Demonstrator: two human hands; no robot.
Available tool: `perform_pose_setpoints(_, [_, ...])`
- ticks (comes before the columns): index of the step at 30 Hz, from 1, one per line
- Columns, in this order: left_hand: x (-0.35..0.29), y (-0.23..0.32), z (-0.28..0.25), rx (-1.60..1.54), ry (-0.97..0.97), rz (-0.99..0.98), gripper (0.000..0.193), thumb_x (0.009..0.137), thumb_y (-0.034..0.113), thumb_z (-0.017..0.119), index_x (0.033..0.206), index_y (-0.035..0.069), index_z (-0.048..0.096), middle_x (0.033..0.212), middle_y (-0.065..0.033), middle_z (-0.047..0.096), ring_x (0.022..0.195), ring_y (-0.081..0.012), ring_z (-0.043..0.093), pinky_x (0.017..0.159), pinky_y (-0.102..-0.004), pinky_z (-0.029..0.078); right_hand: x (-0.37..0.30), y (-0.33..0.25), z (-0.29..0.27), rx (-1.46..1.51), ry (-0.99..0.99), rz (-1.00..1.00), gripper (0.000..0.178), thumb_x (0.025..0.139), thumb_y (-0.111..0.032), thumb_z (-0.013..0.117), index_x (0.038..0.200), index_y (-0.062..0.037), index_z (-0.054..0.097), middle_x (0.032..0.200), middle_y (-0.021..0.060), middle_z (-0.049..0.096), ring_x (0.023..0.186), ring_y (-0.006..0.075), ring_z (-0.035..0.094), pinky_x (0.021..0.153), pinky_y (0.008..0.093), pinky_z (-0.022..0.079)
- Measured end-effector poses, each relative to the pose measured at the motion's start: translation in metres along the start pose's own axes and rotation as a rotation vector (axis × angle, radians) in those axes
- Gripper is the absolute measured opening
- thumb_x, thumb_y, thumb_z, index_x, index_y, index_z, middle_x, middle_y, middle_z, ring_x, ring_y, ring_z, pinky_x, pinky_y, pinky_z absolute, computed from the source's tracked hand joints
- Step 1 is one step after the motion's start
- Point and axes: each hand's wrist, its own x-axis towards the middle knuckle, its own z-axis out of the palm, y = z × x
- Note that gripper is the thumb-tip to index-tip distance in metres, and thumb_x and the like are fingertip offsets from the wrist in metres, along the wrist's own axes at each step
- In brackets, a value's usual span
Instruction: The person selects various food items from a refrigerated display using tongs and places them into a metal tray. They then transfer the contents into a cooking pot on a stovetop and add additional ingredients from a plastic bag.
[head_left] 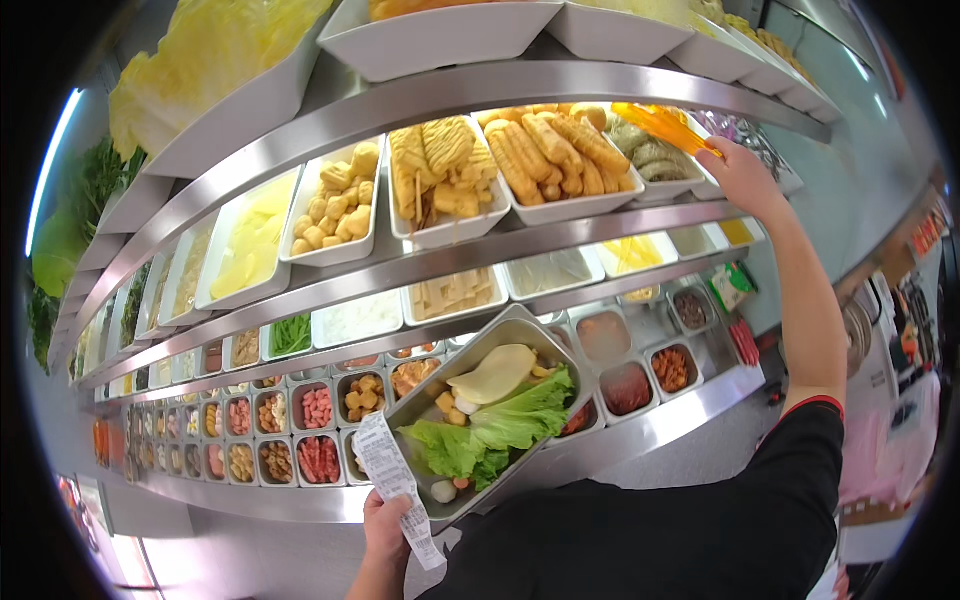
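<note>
My left hand [388, 525] pinches a long white receipt [392, 470] beside the near left edge of a metal pan [553, 462]. Whether its fingers also grip the pan is hidden. In the pan lie green lettuce leaves [500, 428], a flat pale slab [494, 374], small golden cubes [448, 402] and white balls [444, 491]. My right arm stretches to the upper shelf, where my right hand [745, 175] is closed on orange tongs [658, 126]. The tongs' tips are over a white tray of grey-green curled pieces [655, 150], next to a tray of long fried dough sticks [560, 155].
Steel shelf edges [440, 95] run across in tiers. White trays hold fried balls [338, 205], skewered tofu skin [445, 165] and yellow slices [255, 235]. Below stand rows of small metal tubs [318, 460] with meats. Cabbage leaves [195, 75] sit at upper left.
</note>
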Motion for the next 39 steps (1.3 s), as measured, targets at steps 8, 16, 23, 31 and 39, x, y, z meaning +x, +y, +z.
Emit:
perform_pose_setpoints(8, [0.005, -0.03, 0.14, -0.004, -0.072, -0.045, 0.027, 0.081, -0.002, 0.056, 0.107, 0.0, 0.065, 0.095, -0.0061, 0.069, 0.078, -0.0149, 0.067, 0.068, -0.0264, 0.053, 0.085, 0.019, 0.01, -0.069, -0.338, -0.104, 0.056, 0.097, -0.051, 0.048, 0.122, -0.0028, 0.062, 0.112, 0.018, 0.069, 0.105, 0.0333, 0.065, 0.092, 0.0413, 0.048])
perform_pose_setpoints(16, [0.016, -0.026, 0.201, 0.019, -0.098, -0.081, 0.028, 0.082, -0.002, 0.058, 0.109, 0.001, 0.065, 0.096, -0.0061, 0.069, 0.076, -0.0142, 0.066, 0.067, -0.0277, 0.054, 0.08, 0.092, 0.011, 0.38, -0.359, -0.104, 0.052, 0.099, -0.042, 0.052, 0.129, -0.0007, 0.059, 0.102, 0.0073, 0.066, 0.093, 0.0148, 0.059, 0.086, 0.0294, 0.047])
perform_pose_setpoints(23, [0.024, -0.032, 0.218, 0.039, -0.098, -0.079, 0.03, 0.081, -0.003, 0.059, 0.109, 0.002, 0.066, 0.097, -0.0059, 0.069, 0.078, -0.0148, 0.067, 0.069, -0.0284, 0.054, -0.026, 0.125, -0.006, 0.788, -0.354, -0.293, 0.051, 0.094, -0.038, 0.065, 0.127, 0.0001, 0.058, 0.093, 0.0052, 0.06, 0.085, 0.0108, 0.054, 0.077, 0.0268, 0.045])
perform_pose_setpoints(31, [0.016, -0.032, 0.214, 0.041, -0.071, -0.039, 0.032, 0.078, 0.0, 0.058, 0.11, 0.001, 0.065, 0.099, -0.0071, 0.069, 0.08, -0.016, 0.067, 0.072, -0.0284, 0.054, -0.07, 0.123, -0.011, 0.351, -0.542, -0.325, 0.064, 0.088, -0.044, 0.07, 0.132, -0.0007, 0.054, 0.091, 0.0093, 0.062, 0.082, 0.0177, 0.06, 0.074, 0.0317, 0.047])
perform_pose_setpoints(39, [0.006, -0.033, 0.209, -0.019, -0.068, -0.068, 0.031, 0.08, 0.0, 0.057, 0.11, 0.0, 0.065, 0.097, -0.007, 0.069, 0.079, -0.016, 0.067, 0.069, -0.0288, 0.055, -0.02, 0.114, -0.015, 0.336, -0.107, -0.126, 0.049, 0.097, -0.033, 0.062, 0.134, -0.002, 0.054, 0.099, 0.0125, 0.067, 0.088, 0.0188, 0.065, 0.08, 0.0328, 0.05])
